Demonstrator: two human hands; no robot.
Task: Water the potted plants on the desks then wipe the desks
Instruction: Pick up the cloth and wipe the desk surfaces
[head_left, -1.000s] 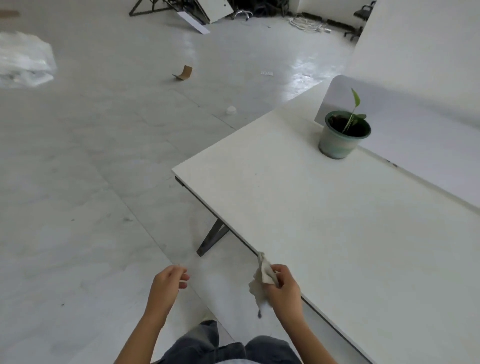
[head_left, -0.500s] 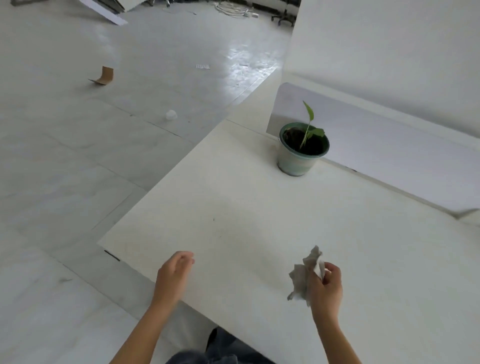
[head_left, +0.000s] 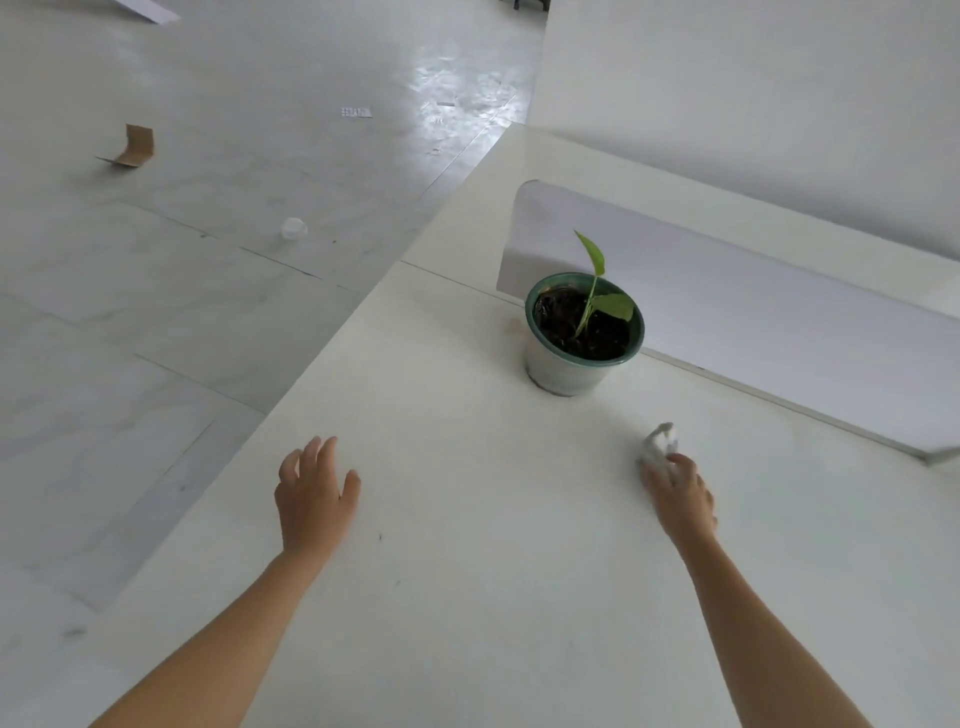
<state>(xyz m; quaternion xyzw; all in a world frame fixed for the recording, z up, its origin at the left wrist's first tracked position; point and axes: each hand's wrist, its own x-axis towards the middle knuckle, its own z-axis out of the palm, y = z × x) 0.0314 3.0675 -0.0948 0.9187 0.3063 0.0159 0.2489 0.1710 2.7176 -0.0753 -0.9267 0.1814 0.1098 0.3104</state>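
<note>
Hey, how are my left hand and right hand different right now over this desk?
The left hand is empty; the right hand holds a crumpled white cloth at its fingertips. The left hand's fingers are spread and relaxed; the right hand's close on the cloth. The left hand is by the left edge of the desk; the right hand is nearer the pot. Both reach forward over the desk, backs up.

Soft, even light falls all round. Beyond the potted plant (head_left: 582, 338), white glare sheens the floor (head_left: 447, 104). A faint shadow hugs the pot's base. Nearer me, my right hand (head_left: 680, 499) and its cloth (head_left: 658, 447) blur.
</note>
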